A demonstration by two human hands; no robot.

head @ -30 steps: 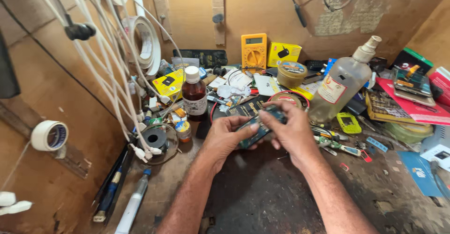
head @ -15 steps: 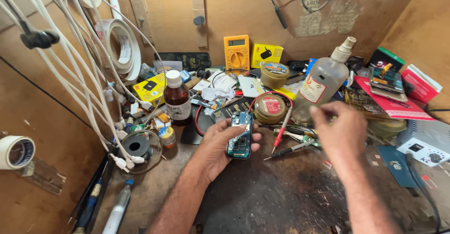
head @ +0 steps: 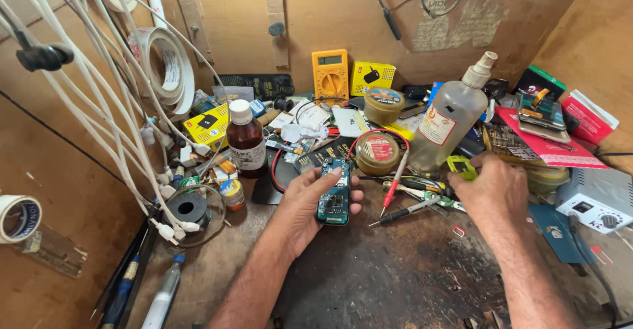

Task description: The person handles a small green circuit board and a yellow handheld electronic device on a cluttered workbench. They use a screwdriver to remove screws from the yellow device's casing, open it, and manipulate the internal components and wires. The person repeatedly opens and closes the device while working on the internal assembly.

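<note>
The left hand [head: 310,200] cradles an opened phone [head: 334,197] — circuit board up, thumb on one edge, fingers curled round the other — just above the dark, scuffed worktop [head: 395,276]. The right hand [head: 498,194] reaches out to the right, well apart from the phone, its fingers curled down among small tools by a green plastic piece [head: 461,165]; whether it grips anything I cannot tell. Between the hands lie a red probe [head: 397,179] and a black probe [head: 402,214]. Behind the phone sits a round tin [head: 377,152], with a brown bottle [head: 246,141] to the left and a clear spray bottle [head: 452,115] to the right. A yellow multimeter [head: 330,75] leans against the back wall.
</note>
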